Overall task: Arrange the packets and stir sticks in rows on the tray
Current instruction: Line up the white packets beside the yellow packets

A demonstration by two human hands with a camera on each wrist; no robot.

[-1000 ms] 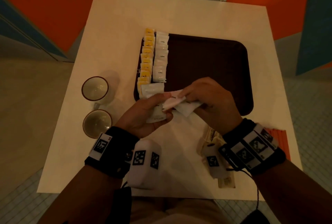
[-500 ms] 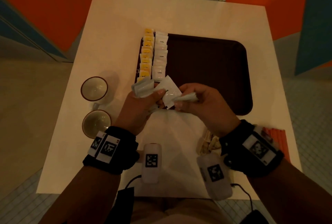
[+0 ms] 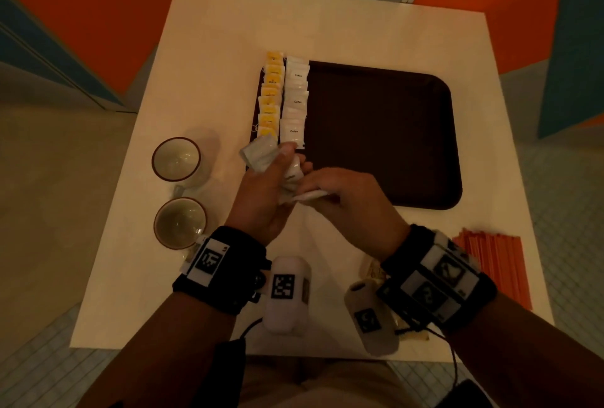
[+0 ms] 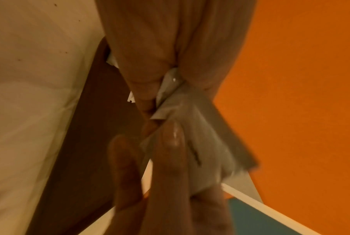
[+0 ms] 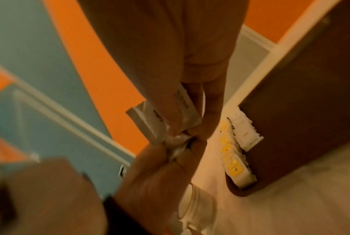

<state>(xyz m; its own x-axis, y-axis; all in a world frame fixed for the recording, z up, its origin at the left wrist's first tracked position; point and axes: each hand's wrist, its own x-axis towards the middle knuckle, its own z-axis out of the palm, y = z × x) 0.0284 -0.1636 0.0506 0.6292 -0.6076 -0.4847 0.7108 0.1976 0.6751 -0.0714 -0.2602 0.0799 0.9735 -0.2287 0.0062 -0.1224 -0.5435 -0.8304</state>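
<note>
A dark brown tray [image 3: 376, 133] lies on the white table. Along its left edge run a row of yellow packets [image 3: 270, 97] and a row of white coffee packets [image 3: 295, 103]. My left hand [image 3: 287, 159] hovers at the tray's near left corner and grips a bunch of white packets [image 3: 260, 154]. My right hand [image 3: 322, 186] touches it from the right and pinches one white packet [image 3: 310, 195]. The left wrist view shows the white packets [image 4: 200, 143] between fingers. Both rows, yellow packets [image 5: 233, 162] and white packets [image 5: 246, 133], show in the right wrist view.
Two cups [image 3: 176, 159] [image 3: 179, 222] stand left of the tray. A stack of orange stir sticks [image 3: 493, 263] lies at the table's near right corner. Some tan packets [image 3: 372, 272] lie on the table under my right wrist.
The two hands have closed in on each other. The white packet that stood up between them now lies flat in my right fingers. My left hand's bunch rose toward the rows' near end.
</note>
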